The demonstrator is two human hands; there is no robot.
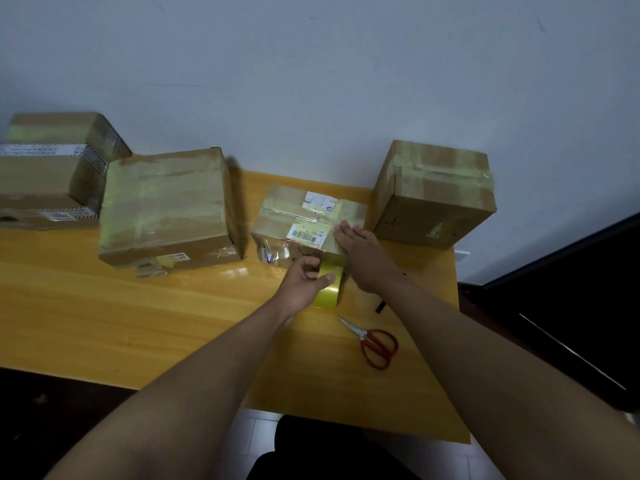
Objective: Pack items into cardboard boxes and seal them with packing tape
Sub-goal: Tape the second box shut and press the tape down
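Small box: the cardboard box [308,221] you are sealing sits mid-table near the wall, a low brown carton with glossy yellowish tape across its top, a barcode label and a torn white sticker.
Tape roll: your yellow packing tape roll [329,286] stands on edge against the box's near face, its smooth band shining; a strip runs up from it onto the box top.
Left hand: your left hand [304,278] grips the roll, fingers curled over its far side and thumb laid across the band.
Right hand: your right hand [360,252] lies flat, fingers straight and together, pressing the tape on the box's near right corner; it holds nothing.
Table: the table [138,313] is orange-yellow wood with visible grain and a lacquered sheen.
Scissors: red-handled scissors [372,341] lie closed on the table near your right forearm, apart from the roll, blades pointing toward it.
Large box: a wider taped carton [166,209] stands just left of the small box, its tape wrinkled and cloudy.
Right box: a taller, cube-like taped carton [433,195] stands just right of it, beside your right hand.
Stacked boxes: further cartons [52,168] with striped tape are piled at the far left.
Black piece: a small dark object [380,307] lies near the right edge; you cannot tell what it is.
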